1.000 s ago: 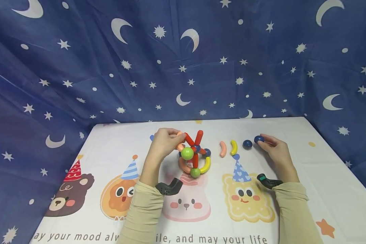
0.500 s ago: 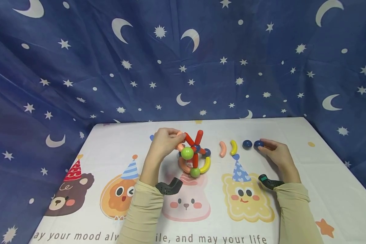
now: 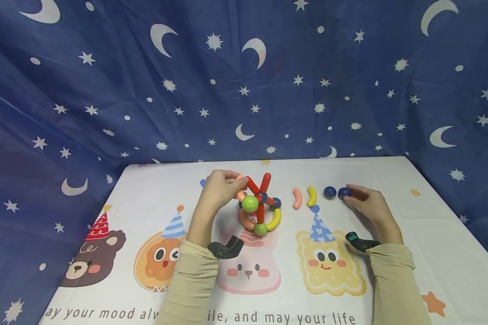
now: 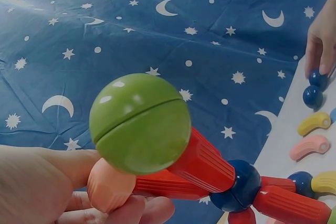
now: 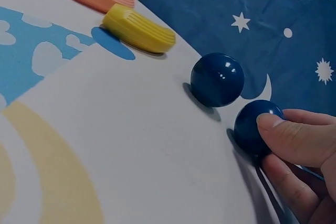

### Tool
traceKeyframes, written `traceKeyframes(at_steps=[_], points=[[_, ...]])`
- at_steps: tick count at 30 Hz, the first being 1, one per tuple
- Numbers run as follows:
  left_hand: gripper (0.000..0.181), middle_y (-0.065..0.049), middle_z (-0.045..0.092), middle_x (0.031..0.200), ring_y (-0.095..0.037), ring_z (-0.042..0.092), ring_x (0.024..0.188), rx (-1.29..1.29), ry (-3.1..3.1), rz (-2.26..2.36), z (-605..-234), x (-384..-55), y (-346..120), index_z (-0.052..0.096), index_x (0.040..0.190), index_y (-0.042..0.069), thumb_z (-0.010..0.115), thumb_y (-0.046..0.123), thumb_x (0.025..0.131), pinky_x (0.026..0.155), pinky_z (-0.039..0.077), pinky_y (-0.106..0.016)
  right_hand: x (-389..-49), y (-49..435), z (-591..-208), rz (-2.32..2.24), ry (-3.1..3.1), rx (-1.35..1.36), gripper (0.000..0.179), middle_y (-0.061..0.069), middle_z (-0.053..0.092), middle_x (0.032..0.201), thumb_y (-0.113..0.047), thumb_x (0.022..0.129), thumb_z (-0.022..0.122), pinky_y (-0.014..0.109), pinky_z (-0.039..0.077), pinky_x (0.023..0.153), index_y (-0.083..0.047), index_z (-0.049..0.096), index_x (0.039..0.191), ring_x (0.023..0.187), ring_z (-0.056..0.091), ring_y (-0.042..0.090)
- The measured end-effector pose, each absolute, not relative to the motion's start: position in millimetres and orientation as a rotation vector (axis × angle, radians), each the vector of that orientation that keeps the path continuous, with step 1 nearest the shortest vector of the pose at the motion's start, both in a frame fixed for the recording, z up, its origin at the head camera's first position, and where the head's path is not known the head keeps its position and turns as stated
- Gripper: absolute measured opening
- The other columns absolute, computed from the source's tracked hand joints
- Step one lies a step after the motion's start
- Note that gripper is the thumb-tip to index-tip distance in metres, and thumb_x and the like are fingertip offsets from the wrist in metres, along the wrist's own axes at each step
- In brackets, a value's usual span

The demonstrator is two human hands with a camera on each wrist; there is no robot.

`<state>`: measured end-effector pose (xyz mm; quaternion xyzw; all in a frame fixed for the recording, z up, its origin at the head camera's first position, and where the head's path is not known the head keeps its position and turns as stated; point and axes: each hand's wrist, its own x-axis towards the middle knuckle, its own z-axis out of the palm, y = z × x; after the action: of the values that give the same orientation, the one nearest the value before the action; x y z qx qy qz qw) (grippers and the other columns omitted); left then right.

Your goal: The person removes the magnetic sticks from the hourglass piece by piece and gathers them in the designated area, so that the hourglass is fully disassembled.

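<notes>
Right hand (image 3: 369, 205) is pinching just-lowered blue ball (image 5: 251, 129) beside twin (image 5: 217, 80) toward far-right corner of table (image 3: 435, 194), apart from structure (image 3: 261, 212) where left hand (image 3: 219, 192) is gripping peach piece (image 4: 111, 184).

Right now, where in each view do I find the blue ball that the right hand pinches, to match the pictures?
Head: the pinched ball is right of centre, slightly low.
Left wrist: the pinched ball is near the right edge, slightly above middle.
Right wrist: the pinched ball is right of centre, slightly low.
Shared landmark: the unheld blue ball lies beside it in all three.
</notes>
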<state>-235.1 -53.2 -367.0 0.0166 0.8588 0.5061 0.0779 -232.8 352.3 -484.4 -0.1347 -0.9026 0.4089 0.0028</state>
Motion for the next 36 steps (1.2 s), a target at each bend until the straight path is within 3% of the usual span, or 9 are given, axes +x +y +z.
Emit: traceKeyframes(at_steps=[11,15,18,21,23,30,36], points=[[0.030,-0.006,0.075,0.086,-0.012,0.066,0.075,0.052,2.571,1.514,-367.5,-235.2,-53.1,0.069,0.105,0.007,0.065,0.031,0.087,0.073,0.047,-0.031,-221.9,351.0,-459.2,1.219,-2.826,-0.353,0.056,0.020,0.053,0.136,-0.036,0.092,0.061,0.051,0.041,0.101,-0.008,0.047,0.139,0.125,0.049,0.039],[0.031,-0.002,0.074,0.083,-0.012,0.066,0.075,0.048,2.578,1.500,-366.5,-235.1,-53.1,0.069,0.105,0.008,0.065,0.033,0.087,0.071,0.047,-0.030,-217.8,335.5,-430.6,1.145,-2.736,-0.257,0.053,0.020,0.060,0.127,-0.036,0.091,0.062,0.024,0.054,0.082,-0.009,0.052,0.136,0.113,0.059,0.037],[0.032,-0.001,0.074,0.082,-0.012,0.066,0.074,0.036,2.587,1.481,-365.0,-234.1,-53.7,0.068,0.105,0.009,0.065,0.034,0.086,0.071,0.047,-0.031,-215.1,304.9,-405.3,1.124,-2.653,-0.096,0.049,0.019,0.062,0.123,-0.032,0.090,0.064,0.016,0.053,0.075,-0.008,0.057,0.131,0.107,0.063,0.034],[0.032,-0.001,0.073,0.080,-0.012,0.066,0.073,0.024,2.589,1.472,-364.3,-233.5,-54.5,0.068,0.106,0.009,0.064,0.034,0.086,0.070,0.047,-0.031,-208.1,259.2,-382.7,1.158,-2.583,0.135,0.044,0.016,0.063,0.121,-0.024,0.088,0.069,0.027,0.053,0.085,-0.007,0.060,0.127,0.109,0.063,0.030],[0.033,-0.001,0.073,0.079,-0.012,0.066,0.071,0.025,2.585,1.476,-364.3,-233.5,-55.1,0.068,0.106,0.009,0.064,0.034,0.086,0.069,0.047,-0.031,-200.4,225.5,-372.4,1.182,-2.552,0.319,0.042,0.014,0.064,0.119,-0.019,0.084,0.072,0.033,0.054,0.084,-0.006,0.062,0.124,0.105,0.065,0.030],[0.033,-0.001,0.073,0.078,-0.012,0.067,0.072,0.071,2.571,1.509,-364.8,-234.4,-56.4,0.068,0.105,0.008,0.064,0.034,0.086,0.071,0.049,-0.031,-172.1,136.5,-370.8,0.923,-2.506,0.732,0.052,0.002,0.066,0.109,-0.025,0.070,0.084,0.029,0.055,0.076,-0.010,0.067,0.117,0.086,0.068,0.014],[0.033,-0.003,0.073,0.079,-0.013,0.068,0.073,0.062,2.586,1.483,-365.1,-234.2,-55.4,0.069,0.105,0.007,0.065,0.033,0.085,0.073,0.052,-0.033,-164.9,114.2,-386.6,0.727,-2.396,0.786,0.052,-0.001,0.064,0.106,-0.017,0.066,0.087,0.060,0.033,0.089,-0.014,0.069,0.115,0.094,0.066,0.012]])
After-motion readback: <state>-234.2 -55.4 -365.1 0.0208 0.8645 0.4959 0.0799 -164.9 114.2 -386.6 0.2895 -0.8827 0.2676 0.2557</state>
